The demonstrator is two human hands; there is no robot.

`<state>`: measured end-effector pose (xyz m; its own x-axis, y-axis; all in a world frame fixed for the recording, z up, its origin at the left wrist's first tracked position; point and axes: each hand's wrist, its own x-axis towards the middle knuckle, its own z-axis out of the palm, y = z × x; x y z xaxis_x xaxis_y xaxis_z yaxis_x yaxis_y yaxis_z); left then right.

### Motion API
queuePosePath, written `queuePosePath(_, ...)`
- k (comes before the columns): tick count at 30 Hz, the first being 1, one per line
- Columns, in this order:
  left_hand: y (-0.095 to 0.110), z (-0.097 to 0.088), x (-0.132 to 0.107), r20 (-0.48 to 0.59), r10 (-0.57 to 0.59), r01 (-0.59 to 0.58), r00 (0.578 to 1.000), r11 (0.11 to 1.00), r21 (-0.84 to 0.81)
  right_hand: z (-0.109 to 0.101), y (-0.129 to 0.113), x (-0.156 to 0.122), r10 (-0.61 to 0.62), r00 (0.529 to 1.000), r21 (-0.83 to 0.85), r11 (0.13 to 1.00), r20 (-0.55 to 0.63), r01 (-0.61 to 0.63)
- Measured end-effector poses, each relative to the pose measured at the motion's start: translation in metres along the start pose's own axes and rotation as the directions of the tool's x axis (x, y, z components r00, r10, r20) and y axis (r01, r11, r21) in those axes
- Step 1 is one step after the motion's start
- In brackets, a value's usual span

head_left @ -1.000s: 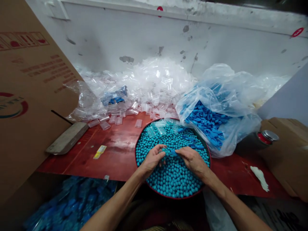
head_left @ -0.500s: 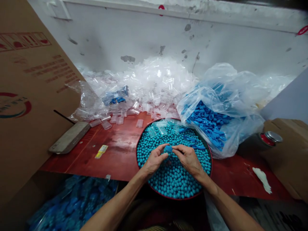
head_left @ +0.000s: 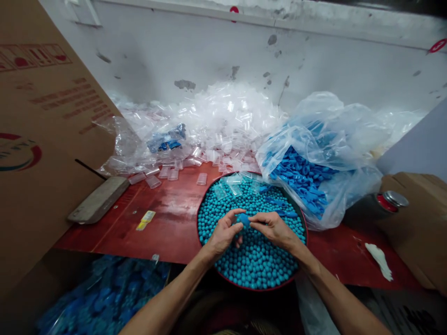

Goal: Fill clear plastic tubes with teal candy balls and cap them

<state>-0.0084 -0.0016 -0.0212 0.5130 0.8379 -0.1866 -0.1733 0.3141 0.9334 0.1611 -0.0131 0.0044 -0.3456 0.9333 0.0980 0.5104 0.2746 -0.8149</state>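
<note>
Blue piece (head_left: 244, 220) is above the middle of the tray (head_left: 293, 196), up off the beads (head_left: 258, 270). Left hand (head_left: 223, 232) pinches it from the tray's left side, thumb and index on it, other fingers loosely curled. Right hand (head_left: 274, 228) pinches its right edge with thumb and fingertips. Exact grip contact is partly hidden by the fingers.

Edges: tray's near rim looks to reach past the front edge of the table (head_left: 174, 228); forearms come in over that side. Widest open stretch is left of the tray, red tabletop with a yellow label (head_left: 145, 220) on it. Right of the tray, a narrower strip, with a white scrap (head_left: 379, 261) farther out.

In the tray: clear sleeves (head_left: 233, 186) on the beads at the far side, loose blue parts (head_left: 286, 214) along the right.

In the way: plastic bag (head_left: 349, 139) of blue parts crowds the tray's far right rim. Sleeve heap (head_left: 230, 125) blocks behind the tray, back to the wall (head_left: 153, 56). Jar (head_left: 394, 199) and small carton (head_left: 415, 228) bound the right. Grey block (head_left: 99, 200) and big carton (head_left: 52, 125) bound the left. Blue bagged stuff (head_left: 111, 293) sits below table level, left of the tray.
</note>
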Motion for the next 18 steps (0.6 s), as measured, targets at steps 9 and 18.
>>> queuePosePath(9, 0.004, -0.002, 0.001, -0.078, -0.052, 0.055, 0.996, 0.998, 0.037, -0.002, 0.001, -0.003, 0.019, 0.999, 0.211, 0.977, 0.042, -0.028)
queuePosePath(18, 0.01, 0.003, 0.01, -0.115, 0.05, -0.03, 0.992, 0.986, 0.163, -0.004, -0.016, 0.013, 0.267, 0.947, 0.43, 0.887, -0.18, -0.169)
